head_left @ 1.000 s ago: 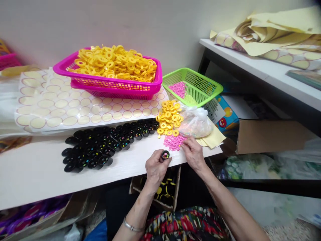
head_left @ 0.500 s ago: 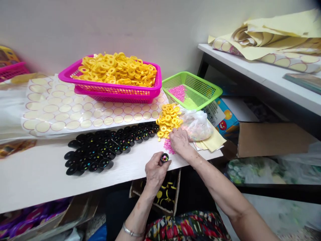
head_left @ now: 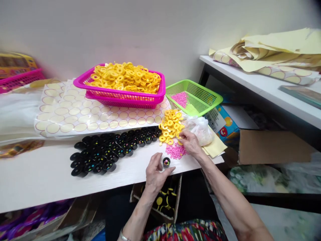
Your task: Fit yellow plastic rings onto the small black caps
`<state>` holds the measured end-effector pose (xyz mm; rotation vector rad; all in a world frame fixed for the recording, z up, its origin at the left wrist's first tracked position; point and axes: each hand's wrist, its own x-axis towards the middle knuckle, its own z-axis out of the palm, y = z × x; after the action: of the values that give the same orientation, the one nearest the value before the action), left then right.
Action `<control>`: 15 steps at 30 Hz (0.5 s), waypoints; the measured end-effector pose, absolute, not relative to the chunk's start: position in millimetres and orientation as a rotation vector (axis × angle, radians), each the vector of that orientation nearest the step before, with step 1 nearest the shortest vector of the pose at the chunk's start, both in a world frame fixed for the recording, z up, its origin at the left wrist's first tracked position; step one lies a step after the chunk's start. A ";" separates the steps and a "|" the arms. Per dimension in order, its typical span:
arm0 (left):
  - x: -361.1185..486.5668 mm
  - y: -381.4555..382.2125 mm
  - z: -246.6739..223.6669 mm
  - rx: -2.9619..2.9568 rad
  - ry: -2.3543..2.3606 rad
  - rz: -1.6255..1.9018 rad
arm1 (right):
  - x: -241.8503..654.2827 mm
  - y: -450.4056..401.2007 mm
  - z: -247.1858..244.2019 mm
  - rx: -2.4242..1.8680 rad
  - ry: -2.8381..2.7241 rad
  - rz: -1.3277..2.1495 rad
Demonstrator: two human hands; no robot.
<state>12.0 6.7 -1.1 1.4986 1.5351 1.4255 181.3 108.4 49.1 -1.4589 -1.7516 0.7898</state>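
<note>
Bench [head_left: 35, 187] cut off at the left edge; its back part is covered by sticker sheets [head_left: 100, 118]. Pink basket [head_left: 125, 95] set on the sheets, heaped with rings [head_left: 127, 77], by which its floor is hidden. Green basket [head_left: 194, 107] seen to the right of it, pink pieces gathered at its left end. Carton [head_left: 177, 204] below the bench edge, partly blocked by the left forearm; dark and yellow contents hard to make out.

Black cups [head_left: 100, 152] crowded in rows on the bench; most insides too small to be read, coloured specks noted in some. Left hand [head_left: 154, 177] low at the bench edge, its bracelet cut by the frame. Right hand [head_left: 192, 144] placed by the bag [head_left: 202, 130], which is partly covered by it; bag contents blurred by the plastic.

Ring heap [head_left: 170, 125] at the back of the beads [head_left: 175, 151]. Beads more exposed than half a second ago, when they were largely covered by the right hand, since drawn back to the right. Right fingers bunched at the near edge of the ring heap; whether anything is pinched cannot be told.

Cup [head_left: 166, 162] upright, mouth up, between left fingers and thumb. Gripped earlier; fingers now spread around it, contact uncertain. Small coloured pieces seen inside, a pink one among them.
</note>
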 end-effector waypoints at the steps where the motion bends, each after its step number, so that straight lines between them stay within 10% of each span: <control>1: 11.0 5.2 3.9 1.451 1.527 1.497 | 181.4 104.0 52.2 -1.387 -1.606 0.968; 9: 15.7 -6.5 55.7 0.939 1.255 1.347 | 157.7 40.4 79.4 -0.949 -1.374 1.822; 15: 14.4 -5.6 50.7 0.645 1.211 1.407 | 145.1 14.3 80.1 -1.052 -1.838 1.191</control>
<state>14.4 -5.6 50.7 0.6450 1.2108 1.4075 145.1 14.3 80.1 -1.0518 -1.8383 1.1913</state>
